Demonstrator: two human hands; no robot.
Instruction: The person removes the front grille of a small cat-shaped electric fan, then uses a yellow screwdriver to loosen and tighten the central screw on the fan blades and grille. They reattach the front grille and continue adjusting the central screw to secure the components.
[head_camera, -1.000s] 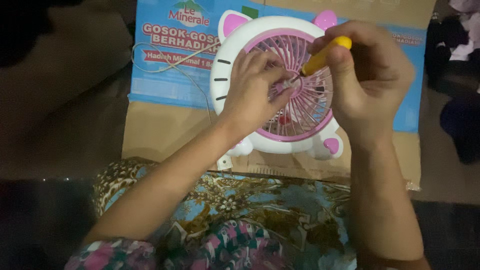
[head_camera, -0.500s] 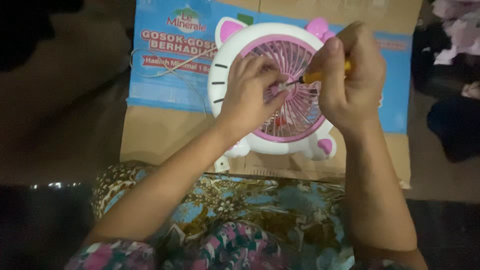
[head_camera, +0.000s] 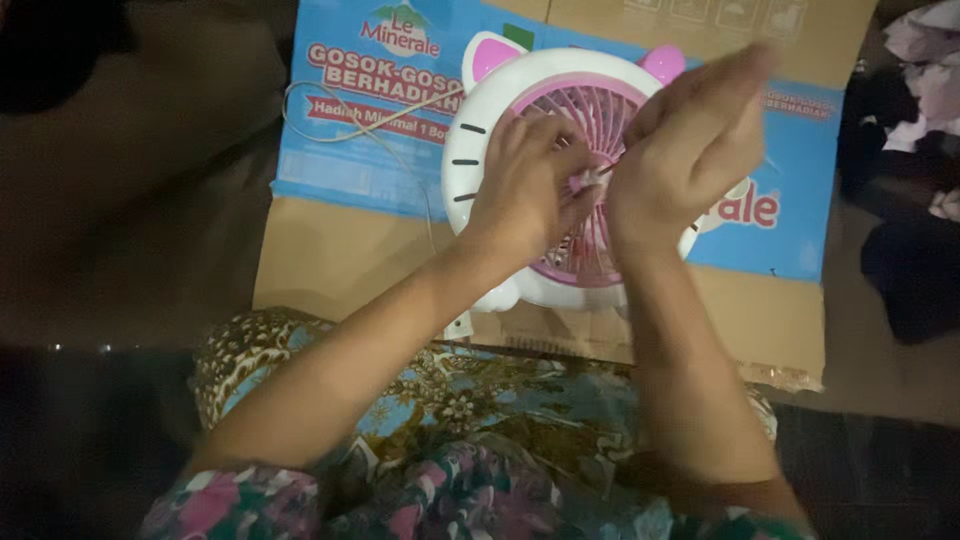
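Cat-faced fan (head_camera: 480, 120) on cardboard (head_camera: 330, 260), both hands (head_camera: 525, 190) close together over pink grille (head_camera: 590, 105), grip unclear

Dim, uneven light is falling on the centre while the left edge and corners are sinking into shadow. The right hand (head_camera: 690, 150) is showing motion blur; the fan (head_camera: 590, 100) is appearing soft.

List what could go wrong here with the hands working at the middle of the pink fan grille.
1. The left hand pinches something small and pale at the grille centre; it could slip through the slats of the fan.
2. The right hand is blurred and hides whatever it holds, so a slip could jab the left fingers close beside it.
3. The fan lies loose on flat cardboard and could slide under pressure.
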